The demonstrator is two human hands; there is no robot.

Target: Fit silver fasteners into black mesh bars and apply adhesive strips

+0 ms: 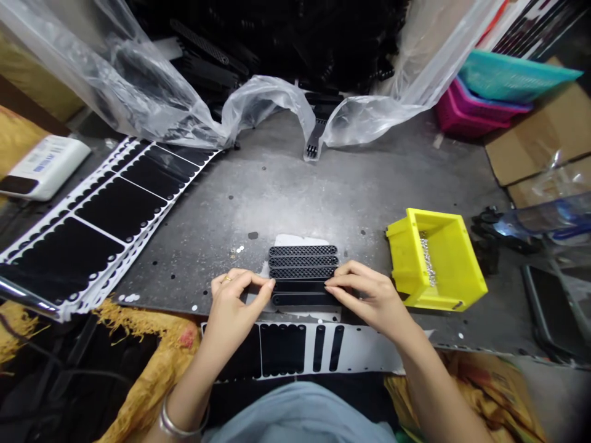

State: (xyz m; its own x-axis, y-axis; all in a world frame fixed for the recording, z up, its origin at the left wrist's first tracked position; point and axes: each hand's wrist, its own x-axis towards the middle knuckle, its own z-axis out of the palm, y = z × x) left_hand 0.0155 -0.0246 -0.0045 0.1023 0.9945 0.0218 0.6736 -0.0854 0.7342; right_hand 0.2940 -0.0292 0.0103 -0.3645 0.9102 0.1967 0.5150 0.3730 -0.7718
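Several long black slotted plastic strips (303, 261) lie side by side on a grey worktop (323, 191). My left hand (236, 298) pinches the left end of one of the nearer strips (302, 285). My right hand (367, 295) pinches its right end with the fingertips pressed together. Just below my hands lies a white backing sheet (364, 347) carrying black oblong stickers (282, 349), with some slots bare.
A yellow bin (455, 271) with small metal parts stands to the right. Sticker sheets (106, 215) lie at the left beside a white device (44, 166). A clear plastic bag (258, 101) of black parts fills the back. Pink and teal baskets (484, 98) and cardboard are at the far right.
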